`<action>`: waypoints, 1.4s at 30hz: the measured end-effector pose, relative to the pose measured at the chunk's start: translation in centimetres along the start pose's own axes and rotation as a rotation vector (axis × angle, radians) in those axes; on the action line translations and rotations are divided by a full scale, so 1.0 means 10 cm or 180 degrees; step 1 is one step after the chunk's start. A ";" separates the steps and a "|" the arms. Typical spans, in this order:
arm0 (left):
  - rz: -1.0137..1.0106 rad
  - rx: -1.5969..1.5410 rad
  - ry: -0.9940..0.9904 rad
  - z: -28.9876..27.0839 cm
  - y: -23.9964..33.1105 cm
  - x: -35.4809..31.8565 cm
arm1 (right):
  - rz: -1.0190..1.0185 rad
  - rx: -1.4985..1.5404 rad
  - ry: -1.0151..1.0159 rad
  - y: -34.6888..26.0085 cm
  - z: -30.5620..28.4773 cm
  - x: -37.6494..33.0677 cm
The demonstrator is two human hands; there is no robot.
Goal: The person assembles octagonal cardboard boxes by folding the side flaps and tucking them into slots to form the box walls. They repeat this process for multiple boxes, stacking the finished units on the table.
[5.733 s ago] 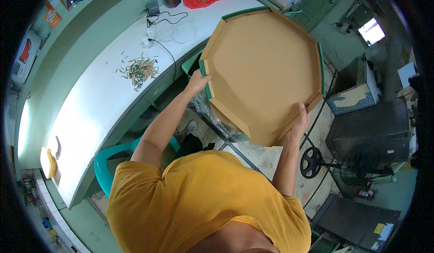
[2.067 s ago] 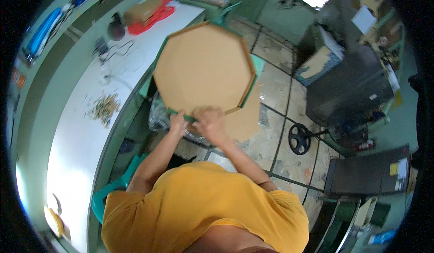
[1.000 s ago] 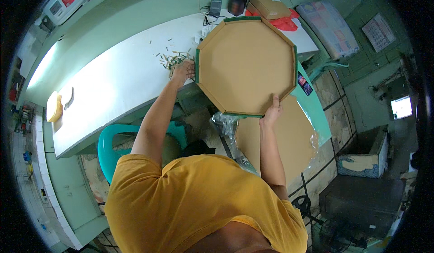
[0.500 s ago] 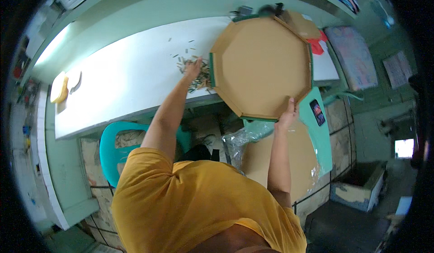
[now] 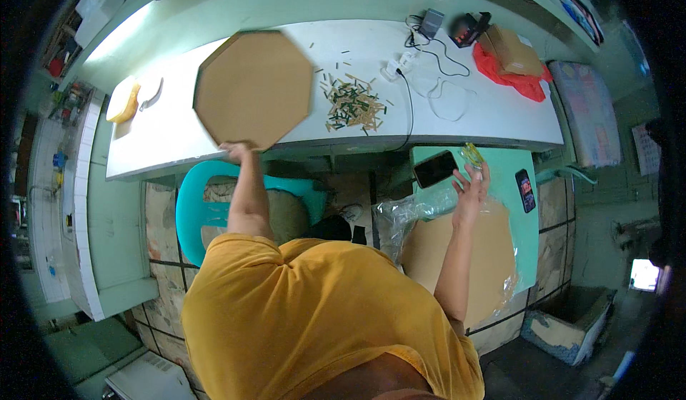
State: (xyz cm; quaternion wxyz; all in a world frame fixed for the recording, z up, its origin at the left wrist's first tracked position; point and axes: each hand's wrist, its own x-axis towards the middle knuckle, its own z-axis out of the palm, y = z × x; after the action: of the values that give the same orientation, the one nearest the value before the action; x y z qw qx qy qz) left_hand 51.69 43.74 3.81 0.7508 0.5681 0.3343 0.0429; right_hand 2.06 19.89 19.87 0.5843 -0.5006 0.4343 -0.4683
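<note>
head view:
left hand point(image 5: 236, 148): closed on near edge of the octagonal cardboard board point(image 5: 254, 87), sole grip now; half a second ago held two-handed.
right hand point(image 5: 471, 185): off the board since then, fingers spread, nothing held, raised over the green side table point(image 5: 500, 168), just beside a dark phone point(image 5: 435, 168).
board position: moved left since half a second ago; then over right half of the white desk point(image 5: 179, 125) above the scrap pile, now over left-centre. Slightly blurred. Resting on desk or held just above: cannot tell.
meaning: looked like a hand-over to one hand and a shift to bare desk surface; right hand freed.
scrap pile point(image 5: 354, 107): small sticks and offcuts, right of board, apart from it, uncovered now.
board edges: near edge overhanging desk front edge at the left hand; far edge short of the wall ledge.
open room left: bare desk up to a yellow object point(image 5: 123, 100) and a curved tool point(image 5: 151, 94) near the far left end.
open room right: tight; scrap pile, then cables with power strip point(image 5: 404, 60), red bag point(image 5: 518, 78) with brown box on top.
below desk: teal plastic chair point(image 5: 193, 207) under left arm; second cardboard sheet in clear plastic point(image 5: 464, 257) leaning beside right forearm.
</note>
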 end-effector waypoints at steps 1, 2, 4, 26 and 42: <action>-0.0259 0.0379 0.0392 -0.14 0.12 0.13 | 0.0186 0.0020 0.0187 0.02 -0.15 -0.08; -0.0252 0.0441 0.0634 -0.22 0.18 0.21 | 0.0186 0.0066 0.0270 0.05 -0.30 -0.16; -0.0330 0.0553 0.0916 -0.25 0.20 0.34 | 0.0307 0.0115 0.0600 0.11 -0.57 -0.33; 0.3786 0.2378 -0.7632 -1.13 -2.35 -4.61 | 0.1812 -0.3497 0.2911 1.34 -3.45 -2.73; 0.1118 0.4778 -0.6461 -0.65 -2.14 -4.81 | 0.1502 -0.0931 0.3557 1.22 -3.68 -3.22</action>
State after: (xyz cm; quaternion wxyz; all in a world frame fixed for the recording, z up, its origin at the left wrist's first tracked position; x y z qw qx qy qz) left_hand 4.17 20.21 5.92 0.1483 0.6655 -0.5249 -0.5095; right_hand -38.46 45.71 4.58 0.2820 -0.1454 0.8329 -0.4534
